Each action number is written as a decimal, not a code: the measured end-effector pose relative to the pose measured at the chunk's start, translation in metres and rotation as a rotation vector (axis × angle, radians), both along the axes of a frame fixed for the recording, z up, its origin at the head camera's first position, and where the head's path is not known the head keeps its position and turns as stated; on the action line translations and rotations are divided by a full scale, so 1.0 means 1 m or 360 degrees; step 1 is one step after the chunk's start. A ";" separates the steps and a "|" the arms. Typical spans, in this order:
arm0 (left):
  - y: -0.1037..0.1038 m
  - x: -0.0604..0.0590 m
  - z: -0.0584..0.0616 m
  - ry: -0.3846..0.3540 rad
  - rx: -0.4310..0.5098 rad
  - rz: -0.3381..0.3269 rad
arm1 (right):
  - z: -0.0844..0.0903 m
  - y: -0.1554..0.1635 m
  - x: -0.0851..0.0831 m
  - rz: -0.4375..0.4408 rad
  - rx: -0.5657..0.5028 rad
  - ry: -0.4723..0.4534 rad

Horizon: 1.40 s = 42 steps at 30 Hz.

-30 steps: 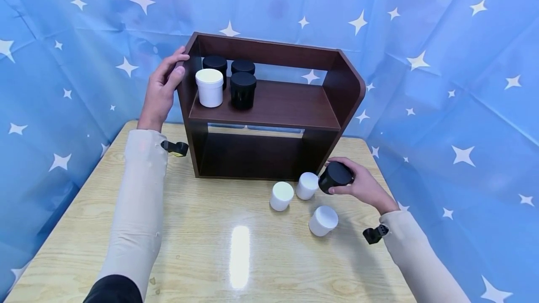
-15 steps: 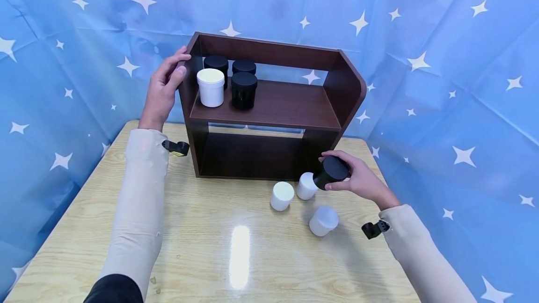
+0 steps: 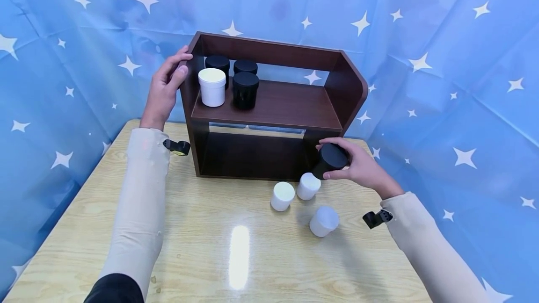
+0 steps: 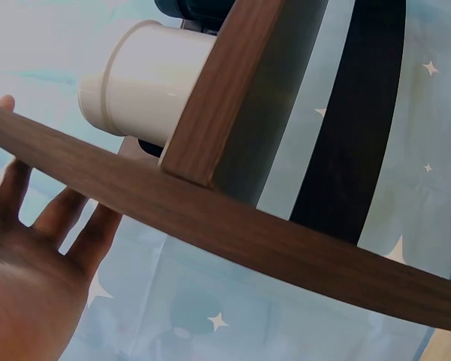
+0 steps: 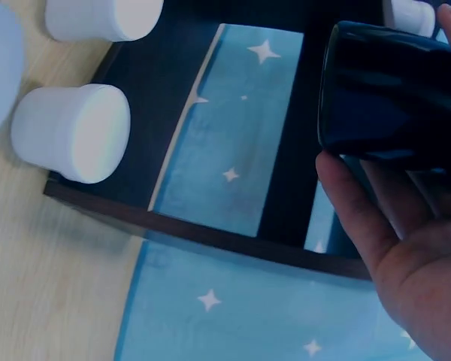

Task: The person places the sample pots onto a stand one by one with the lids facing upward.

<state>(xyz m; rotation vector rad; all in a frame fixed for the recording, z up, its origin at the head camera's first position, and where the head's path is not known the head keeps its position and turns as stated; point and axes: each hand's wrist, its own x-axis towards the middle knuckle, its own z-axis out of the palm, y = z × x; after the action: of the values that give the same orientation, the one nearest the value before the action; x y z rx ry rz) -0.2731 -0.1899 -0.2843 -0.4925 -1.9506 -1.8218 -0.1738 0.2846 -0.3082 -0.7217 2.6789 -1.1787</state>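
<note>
Jars crowd the left end of the shelf's upper board: one white jar (image 3: 212,87) in front and three black ones (image 3: 245,90) beside and behind it. The shelf (image 3: 278,106) stands at the far edge of the bench (image 3: 236,256), before a blue starred curtain (image 3: 455,83).

The left hand (image 3: 165,89) rests with straight fingers against the shelf's left side panel, thumb at its front edge, holding nothing. The right hand (image 3: 360,168) grips a black jar (image 3: 331,160) in curled fingers, tilted and lifted clear of the bench, right in front of the shelf's lower right corner. That side panel and the upper board's front edge stand between the jar and the open space on the board.

Three white jars (image 3: 308,186) stand on the bench just below and left of the held jar, toward the right edge; the nearest sits almost under it.
</note>
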 end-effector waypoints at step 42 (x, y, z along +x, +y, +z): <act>-0.003 -0.007 -0.004 0.0013 0.0040 -0.0026 | 0.054 -0.053 -0.025 -0.0879 0.0034 0.0124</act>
<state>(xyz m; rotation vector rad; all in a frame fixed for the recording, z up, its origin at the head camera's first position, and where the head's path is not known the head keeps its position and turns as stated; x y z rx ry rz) -0.2799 -0.1929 -0.2886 -0.5087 -1.9210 -1.8495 -0.1990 0.2314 -0.2538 -0.0076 3.0546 -1.2358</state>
